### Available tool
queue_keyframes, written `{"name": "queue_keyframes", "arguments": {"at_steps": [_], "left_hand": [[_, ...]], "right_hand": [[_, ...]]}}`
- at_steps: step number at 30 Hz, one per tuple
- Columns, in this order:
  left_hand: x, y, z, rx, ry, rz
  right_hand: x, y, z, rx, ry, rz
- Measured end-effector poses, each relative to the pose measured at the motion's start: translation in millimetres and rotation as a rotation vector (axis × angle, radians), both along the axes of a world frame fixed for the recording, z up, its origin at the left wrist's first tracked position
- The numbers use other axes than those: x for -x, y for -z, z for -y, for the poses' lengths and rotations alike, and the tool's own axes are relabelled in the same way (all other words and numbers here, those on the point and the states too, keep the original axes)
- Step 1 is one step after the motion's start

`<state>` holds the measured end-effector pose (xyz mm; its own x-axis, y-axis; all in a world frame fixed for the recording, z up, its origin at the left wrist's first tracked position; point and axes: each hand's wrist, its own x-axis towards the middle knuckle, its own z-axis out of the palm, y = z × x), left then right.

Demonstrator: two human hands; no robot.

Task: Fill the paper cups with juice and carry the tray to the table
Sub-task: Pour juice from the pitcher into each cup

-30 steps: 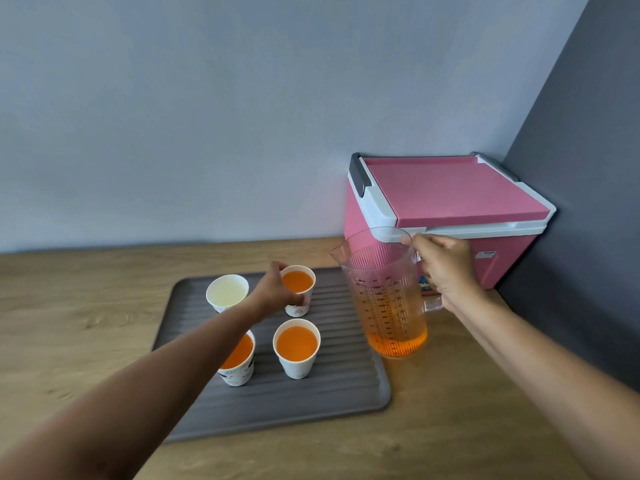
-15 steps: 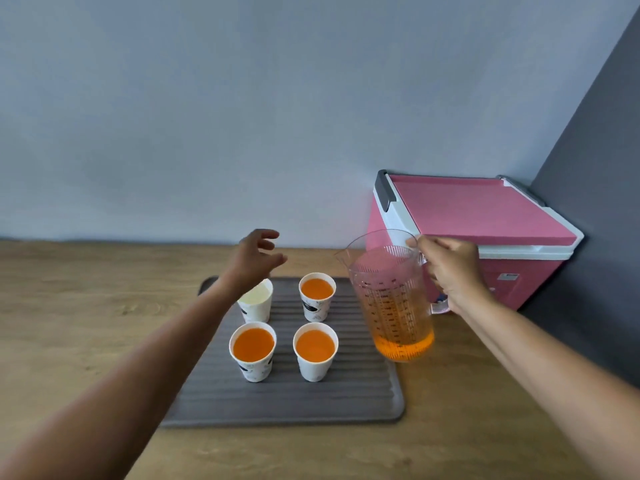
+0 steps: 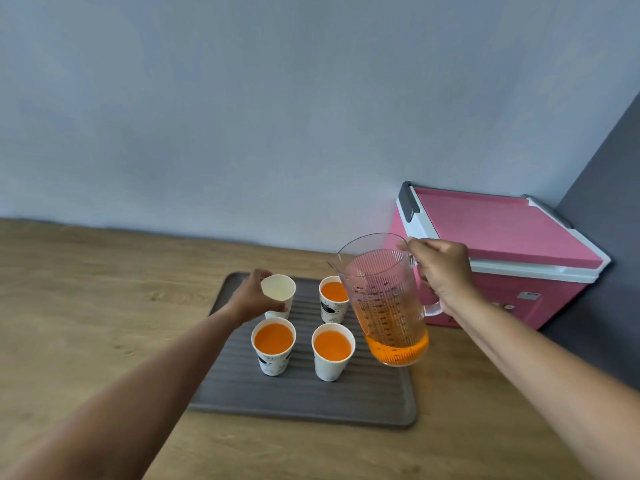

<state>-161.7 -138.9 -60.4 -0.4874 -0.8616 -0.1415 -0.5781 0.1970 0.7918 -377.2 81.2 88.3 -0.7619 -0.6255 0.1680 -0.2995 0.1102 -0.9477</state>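
Observation:
A grey ribbed tray (image 3: 304, 396) lies on the wooden counter. Three white paper cups on it hold orange juice: back right (image 3: 333, 298), front left (image 3: 273, 348), front right (image 3: 333, 351). The back left cup (image 3: 278, 289) is empty, and my left hand (image 3: 251, 299) is wrapped around its side. My right hand (image 3: 441, 275) grips the handle of a clear measuring jug (image 3: 386, 299), held in the air over the tray's right edge and tipped slightly left. A little orange juice sits in the jug's bottom.
A pink cooler box (image 3: 502, 258) with a white-rimmed lid stands at the back right, close behind my right hand. A dark wall (image 3: 606, 202) closes off the right side, a pale wall runs behind. Bare wooden counter (image 3: 86, 306) stretches left of the tray.
My left hand left the back right cup, rose above the empty back left cup, and has now closed around it. The jug stays lifted in my right hand.

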Motion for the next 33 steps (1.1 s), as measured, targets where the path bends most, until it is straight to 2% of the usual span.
{"name": "queue_keyframes", "arguments": {"at_steps": [4,11,15,22,33], "left_hand": [[0,-9,-4,0.037,-0.024,-0.062],[-5,-72,-20,0.074,-0.008,-0.347],[-10,-97,-41,0.082,0.02,-0.433],[-23,-98,-83,0.024,0.094,-0.419],[-31,-91,-120,-0.033,0.07,-0.448]], "right_hand": [[-4,-10,0,-0.013,-0.022,-0.056],[0,-38,8,-0.015,-0.045,-0.137],[3,-58,16,-0.033,-0.093,-0.206],[-1,-84,28,-0.078,-0.214,-0.397],[-20,-75,35,-0.249,-0.317,-0.664]]}}
